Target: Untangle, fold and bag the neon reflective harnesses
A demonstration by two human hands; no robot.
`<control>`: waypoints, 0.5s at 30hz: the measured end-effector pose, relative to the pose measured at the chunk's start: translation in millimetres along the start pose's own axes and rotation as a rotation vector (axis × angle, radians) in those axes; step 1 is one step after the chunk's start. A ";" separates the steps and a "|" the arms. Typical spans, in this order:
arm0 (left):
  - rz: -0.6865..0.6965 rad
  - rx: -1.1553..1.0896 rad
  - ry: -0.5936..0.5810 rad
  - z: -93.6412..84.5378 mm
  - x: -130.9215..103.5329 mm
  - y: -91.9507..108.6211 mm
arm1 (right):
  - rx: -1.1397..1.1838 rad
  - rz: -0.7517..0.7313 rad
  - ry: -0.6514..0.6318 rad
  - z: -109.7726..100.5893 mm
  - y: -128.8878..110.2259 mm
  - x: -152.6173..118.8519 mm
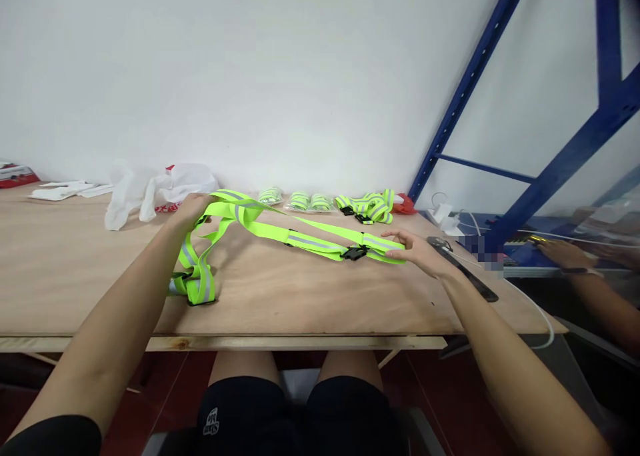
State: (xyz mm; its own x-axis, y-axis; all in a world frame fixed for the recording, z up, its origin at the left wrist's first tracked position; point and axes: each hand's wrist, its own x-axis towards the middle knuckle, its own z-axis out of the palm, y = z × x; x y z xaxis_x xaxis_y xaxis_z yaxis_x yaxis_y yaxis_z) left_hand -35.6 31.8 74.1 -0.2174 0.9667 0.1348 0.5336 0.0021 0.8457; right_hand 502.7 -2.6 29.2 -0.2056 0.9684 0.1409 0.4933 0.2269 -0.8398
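Observation:
A neon yellow-green reflective strap [320, 245] with grey stripes and black buckles stretches across the wooden table. At its left part, my left hand [194, 209] is closed round the bunched strap, its fingertips partly hidden. Loops of the strap hang from there and rest on the table below and right of that hand. My right hand [407, 248] pinches the strap's right end between thumb and fingers, just right of a black buckle [354, 253].
Along the wall lie packed straps [310, 202], a loose strap bundle [370, 207], white plastic bags [165, 188] and white papers [73, 189]. A black flat object [467, 273] and a cable are at the right, near a blue metal rack [465, 89]. Another person's hand [557, 253] is beyond.

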 end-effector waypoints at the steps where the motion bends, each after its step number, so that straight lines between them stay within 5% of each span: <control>1: 0.003 -0.014 0.007 0.9 1.1 2.9 | -0.134 -0.036 0.014 -3.7 -3.2 2.9; 4: 0.033 -0.041 0.006 2.1 7.4 16.7 | -0.423 -0.166 0.084 -13.0 -12.3 15.8; 8: 0.135 -0.118 0.046 0.8 19.4 57.0 | -0.500 -0.330 0.127 -21.7 -16.2 38.5; 15: 0.452 -0.096 0.085 27.7 20.9 140.5 | -0.541 -0.212 0.193 -17.1 -1.2 81.8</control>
State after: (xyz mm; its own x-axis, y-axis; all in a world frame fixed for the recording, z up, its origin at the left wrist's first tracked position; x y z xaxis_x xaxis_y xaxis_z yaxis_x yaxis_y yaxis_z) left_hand 57.5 59.4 181.4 -0.0488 0.8406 0.5394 0.5130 -0.4423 0.7357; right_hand 499.7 78.1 50.7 -0.2146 0.8861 0.4107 0.8282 0.3881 -0.4044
